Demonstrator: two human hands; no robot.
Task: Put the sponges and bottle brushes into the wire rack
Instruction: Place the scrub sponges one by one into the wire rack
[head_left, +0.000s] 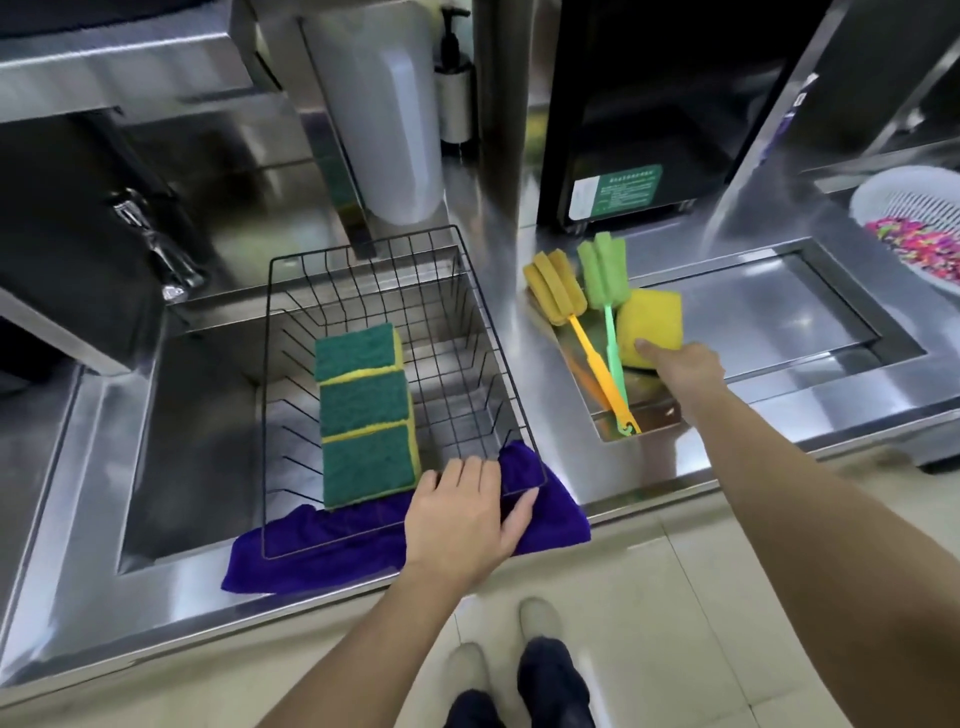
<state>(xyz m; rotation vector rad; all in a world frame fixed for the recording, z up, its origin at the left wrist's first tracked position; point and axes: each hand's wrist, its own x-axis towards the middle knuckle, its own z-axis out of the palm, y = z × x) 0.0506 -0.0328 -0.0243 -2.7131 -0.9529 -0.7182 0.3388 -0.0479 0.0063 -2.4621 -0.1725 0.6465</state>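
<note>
A black wire rack sits over the left sink, its near edge resting on a purple cloth. Three green-and-yellow sponges stand in a row inside it. My left hand lies flat on the rack's near right corner and the cloth, fingers spread. In the recessed tray to the right lie a yellow bottle brush, a green bottle brush and a yellow sponge. My right hand grips the near edge of that yellow sponge, thumb on top.
A steel counter separates the left sink from the recessed tray. A white colander with colourful bits stands far right. A tap is at the left, a white jug and soap dispenser behind the rack.
</note>
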